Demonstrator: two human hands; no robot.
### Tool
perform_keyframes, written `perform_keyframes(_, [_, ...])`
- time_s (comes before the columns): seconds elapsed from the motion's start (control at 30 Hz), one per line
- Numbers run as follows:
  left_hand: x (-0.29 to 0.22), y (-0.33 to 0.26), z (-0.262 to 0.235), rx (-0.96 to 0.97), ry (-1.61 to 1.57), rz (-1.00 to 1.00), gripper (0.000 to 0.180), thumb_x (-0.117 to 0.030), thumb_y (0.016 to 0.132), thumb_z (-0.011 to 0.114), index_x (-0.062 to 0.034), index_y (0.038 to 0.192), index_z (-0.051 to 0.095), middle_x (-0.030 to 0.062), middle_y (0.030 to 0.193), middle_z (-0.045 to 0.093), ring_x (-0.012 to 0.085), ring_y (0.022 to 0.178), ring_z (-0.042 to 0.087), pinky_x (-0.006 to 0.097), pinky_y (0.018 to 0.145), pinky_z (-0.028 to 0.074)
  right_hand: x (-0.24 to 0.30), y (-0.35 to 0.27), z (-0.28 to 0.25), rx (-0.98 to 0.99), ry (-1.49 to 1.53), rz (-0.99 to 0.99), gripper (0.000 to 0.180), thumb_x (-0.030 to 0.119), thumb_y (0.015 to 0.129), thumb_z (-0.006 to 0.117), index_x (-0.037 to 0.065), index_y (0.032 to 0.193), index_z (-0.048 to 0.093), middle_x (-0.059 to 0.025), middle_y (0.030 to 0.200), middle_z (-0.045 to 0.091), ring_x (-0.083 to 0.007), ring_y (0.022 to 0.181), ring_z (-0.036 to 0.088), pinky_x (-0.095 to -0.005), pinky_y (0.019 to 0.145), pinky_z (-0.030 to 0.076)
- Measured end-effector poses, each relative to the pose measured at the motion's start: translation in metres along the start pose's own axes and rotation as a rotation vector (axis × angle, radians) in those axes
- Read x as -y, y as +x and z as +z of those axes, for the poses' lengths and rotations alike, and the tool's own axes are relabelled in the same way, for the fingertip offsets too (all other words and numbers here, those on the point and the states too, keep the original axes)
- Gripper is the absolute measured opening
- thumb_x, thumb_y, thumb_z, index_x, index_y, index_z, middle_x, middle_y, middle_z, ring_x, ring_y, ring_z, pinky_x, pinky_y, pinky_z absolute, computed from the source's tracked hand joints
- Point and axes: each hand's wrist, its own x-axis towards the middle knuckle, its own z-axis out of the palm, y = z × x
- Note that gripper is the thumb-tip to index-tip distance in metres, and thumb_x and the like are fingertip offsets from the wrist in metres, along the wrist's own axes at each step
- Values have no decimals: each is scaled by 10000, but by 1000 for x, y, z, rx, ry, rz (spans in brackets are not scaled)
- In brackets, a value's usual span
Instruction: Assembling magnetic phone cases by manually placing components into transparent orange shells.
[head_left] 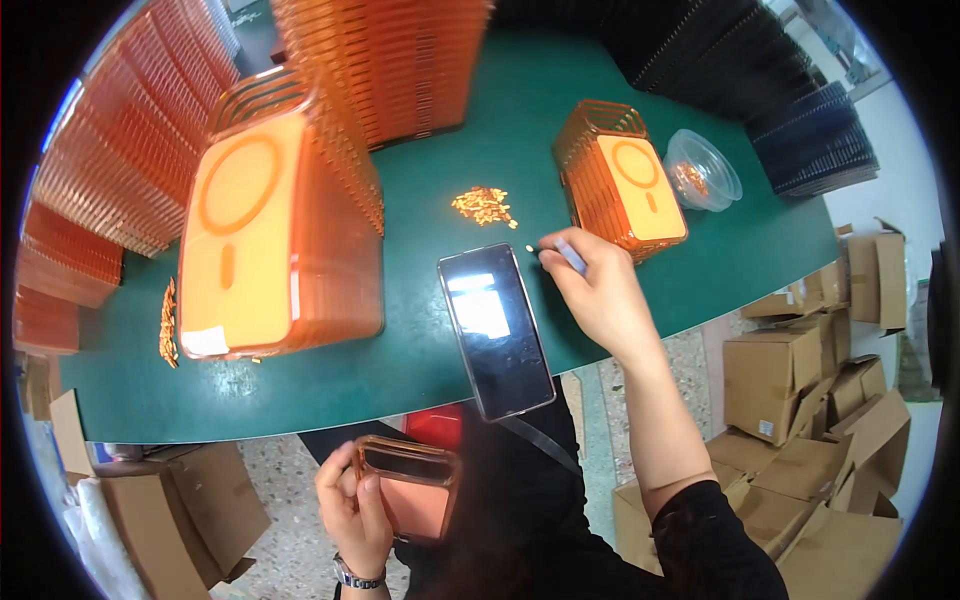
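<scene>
We see left hand below table edge, grasping one translucent orange phone case. Right hand over green table, pinching thin light-coloured pick tool, tiny orange piece at tip. One dark glossy phone just left of right hand. One heap of small orange parts beyond it; two case stacks, tall far left, short just beyond; one clear plastic bowl. Brown cardboard boxes right, on floor.

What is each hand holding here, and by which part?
Left hand grips an orange phone case by its left edge. Right hand pinches a thin pen-like tool near its tip.
</scene>
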Motion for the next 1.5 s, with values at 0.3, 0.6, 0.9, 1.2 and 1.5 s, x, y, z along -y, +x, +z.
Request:
perform_keyframes(0.3, [22, -8, -24, -1, 168, 104, 256, 16, 1042, 587, 51, 1295, 566, 204, 1143, 746, 266, 990, 767, 330, 864, 587, 3, 11, 28, -90, -317, -43, 131, 83, 939, 667, -45, 939, 637, -285, 882, 675, -498, 896, 673, -534, 775, 518])
perform_keyframes(0.6, [-7, 24, -11, 119, 218, 5, 196, -52, 1016, 647, -34, 1211, 655, 185, 1026, 741, 345, 872, 751, 347, 734, 574, 4, 3, 29, -67, -464, -68, 156, 102, 982, 656, -52, 972, 633, -282, 888, 662, -478, 853, 663, -499, 750, 509])
perform_keyframes(0.9, [-18, 27, -3, 362, 149, -78, 170, -83, 1017, 636, -6, 1160, 686, 199, 975, 706, 404, 818, 692, 421, 716, 557, 71, -58, 21, 190, -110, -366, 39, 16, 935, 695, 14, 971, 681, -120, 970, 698, -203, 735, 636, -286, 679, 501])
perform_keyframes(1.2, [-42, 25, 8, 537, 272, -63, 126, -77, 1032, 568, 17, 1082, 635, 241, 911, 666, 462, 840, 649, 473, 718, 518, 82, -85, 47, 830, -336, -792, 176, 18, 806, 755, -3, 955, 663, -144, 1099, 681, -271, 851, 718, -352, 618, 592])
perform_keyframes(1.5, [-43, 13, 14, 598, 296, -62, 105, -71, 995, 593, 19, 949, 567, 243, 863, 637, 473, 804, 626, 497, 675, 492, 79, -98, 41, 870, -428, -886, 220, 41, 786, 743, -10, 967, 628, -123, 1075, 651, -257, 834, 699, -349, 604, 576])
